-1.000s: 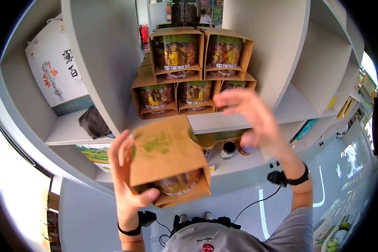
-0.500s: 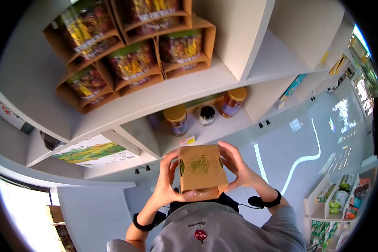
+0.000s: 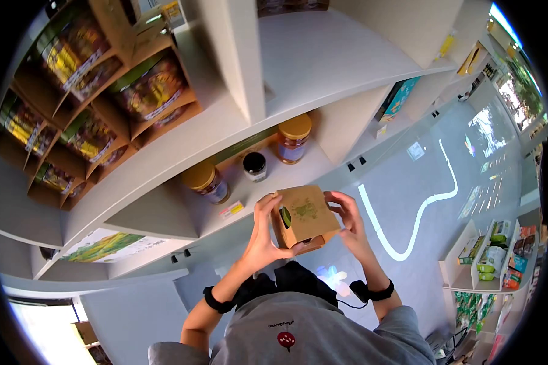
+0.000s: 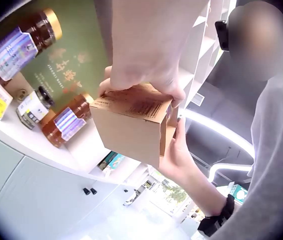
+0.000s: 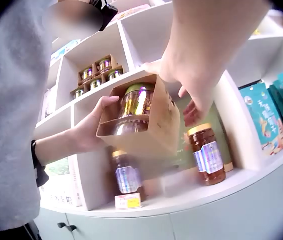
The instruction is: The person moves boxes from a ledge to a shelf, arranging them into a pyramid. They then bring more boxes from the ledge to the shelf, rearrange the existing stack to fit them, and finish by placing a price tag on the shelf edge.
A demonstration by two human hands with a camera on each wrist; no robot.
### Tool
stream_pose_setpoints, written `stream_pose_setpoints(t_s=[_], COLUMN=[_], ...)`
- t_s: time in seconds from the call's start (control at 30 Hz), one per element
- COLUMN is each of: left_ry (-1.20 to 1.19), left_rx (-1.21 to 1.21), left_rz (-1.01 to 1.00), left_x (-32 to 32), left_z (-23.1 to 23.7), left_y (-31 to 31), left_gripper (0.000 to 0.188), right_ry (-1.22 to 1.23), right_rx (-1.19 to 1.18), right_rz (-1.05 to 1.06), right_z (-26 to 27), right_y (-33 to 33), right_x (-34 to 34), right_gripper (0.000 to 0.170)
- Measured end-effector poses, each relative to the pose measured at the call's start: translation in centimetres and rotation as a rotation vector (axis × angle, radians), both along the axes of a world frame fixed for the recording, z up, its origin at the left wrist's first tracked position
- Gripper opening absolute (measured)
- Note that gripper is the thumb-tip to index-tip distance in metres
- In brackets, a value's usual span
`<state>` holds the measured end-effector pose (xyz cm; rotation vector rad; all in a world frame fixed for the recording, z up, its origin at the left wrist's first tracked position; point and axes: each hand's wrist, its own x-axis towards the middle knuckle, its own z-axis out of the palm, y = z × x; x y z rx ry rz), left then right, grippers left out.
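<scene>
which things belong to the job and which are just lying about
In the job: cardboard box, jar inside it, left hand, right hand.

Likely just nearby: gold-lidded jars, black-lidded jar, price tag, teal packets, stacked boxed jars.

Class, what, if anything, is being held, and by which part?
A cardboard box: the left hand grips it by one side, thumb at the open front's edge. The right hand is at the opposite side; its grip is unclear.
</scene>
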<state>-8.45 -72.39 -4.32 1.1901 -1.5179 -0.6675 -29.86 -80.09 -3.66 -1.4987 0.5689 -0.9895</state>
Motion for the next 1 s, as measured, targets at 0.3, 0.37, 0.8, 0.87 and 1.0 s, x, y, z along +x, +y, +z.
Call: stream_pose_setpoints(t_s=[0.3,0.37,0.8,0.87,1.0], left_ry=[0.072,0.039,0.053,0.071,0.191], left_rx=[-0.303,-0.37,-0.534,-0.483,-0.434], left_rz=[-0.14,-0.192,0.128,0.16,0.077], left_x=[-3.8,-4.7,-6.5,-6.3,-5.5], left_z=[11.3,14.3,22.8,22.7,21.9], left_y=[-4.8,-5.5,-16.3,-17.4,-19.3], left_gripper=[0.108,0.11,0.089,0.086,0.084], right_ry=[0.429,0.554,0.251,0.263,0.282], right_rx=[-0.817,-1.155,-0.922,-0.947,-1.022], right_rz=[-0.314,-0.444,-0.54,-0.551,-0.59], right_z=[7.5,9.1,18.7,18.2,18.1], right_y=[-3.4,-4.7,-14.7,-16.4,-17.9], right_x=[-6.3,-7.3,-4.4,-3.9,-2.4], right_gripper=[0.036,0.03,0.015,0.017,0.021])
